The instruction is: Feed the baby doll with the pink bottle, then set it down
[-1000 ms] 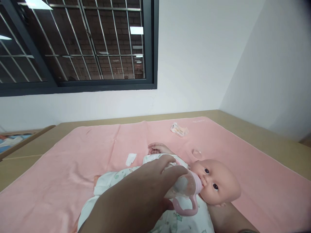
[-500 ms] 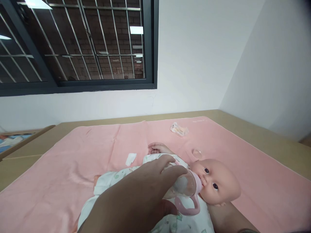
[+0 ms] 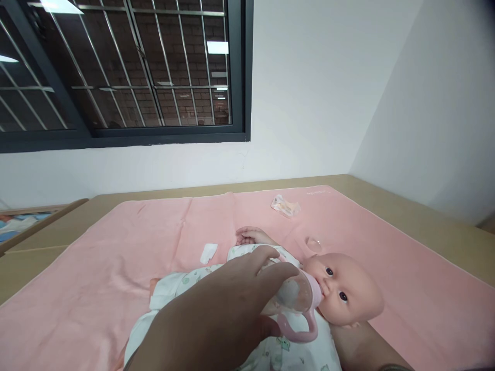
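A baby doll (image 3: 348,288) in a white printed suit lies on its back on a pink towel (image 3: 96,268), head to the right. My left hand (image 3: 228,309) reaches in from the lower left and grips a clear feeding bottle (image 3: 296,296) with pink handles. The bottle's teat is at the doll's mouth. My right forearm (image 3: 367,350) comes in at the lower right and runs under the doll's head. Its hand is hidden beneath the doll.
On the towel beyond the doll lie a small clear cap (image 3: 314,243), a crumpled wrapper (image 3: 285,206) and a white paper scrap (image 3: 208,253). The towel covers a tan table (image 3: 425,216) set into a white-walled corner below a barred window (image 3: 116,67).
The bottle's pink handle has shifted slightly to the right and down. Both hands and the doll stay where they were.
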The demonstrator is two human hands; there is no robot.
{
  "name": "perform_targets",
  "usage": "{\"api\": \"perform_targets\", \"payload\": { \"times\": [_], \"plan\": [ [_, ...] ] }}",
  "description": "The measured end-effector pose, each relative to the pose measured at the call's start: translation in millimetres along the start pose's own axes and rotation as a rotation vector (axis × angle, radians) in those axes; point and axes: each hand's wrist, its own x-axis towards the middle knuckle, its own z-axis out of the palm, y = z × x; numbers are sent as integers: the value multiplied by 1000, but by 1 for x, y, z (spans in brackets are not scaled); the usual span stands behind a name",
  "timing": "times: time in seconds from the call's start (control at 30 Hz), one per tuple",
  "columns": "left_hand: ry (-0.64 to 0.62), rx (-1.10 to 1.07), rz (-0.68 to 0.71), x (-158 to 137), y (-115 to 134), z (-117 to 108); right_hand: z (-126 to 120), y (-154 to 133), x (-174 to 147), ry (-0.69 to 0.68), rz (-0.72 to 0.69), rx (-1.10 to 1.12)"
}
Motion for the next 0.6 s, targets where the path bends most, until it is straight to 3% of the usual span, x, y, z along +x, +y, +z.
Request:
{"api": "perform_targets", "payload": {
  "times": [0.07, 0.37, 0.53, 0.6],
  "plan": [
    [3, -24, 22, 0, 0, 0, 0, -1, 0, -74, 89, 15],
    [-32, 71, -23, 3, 3, -2, 3, -2, -6, -28, 128, 38],
    [-36, 110, -50, 2, 5, -2, 14, -2, -19, 186, 183, 208],
    [-36, 115, -55, 2, 5, -1, 19, -3, -24, 194, 186, 225]
  ]
}}
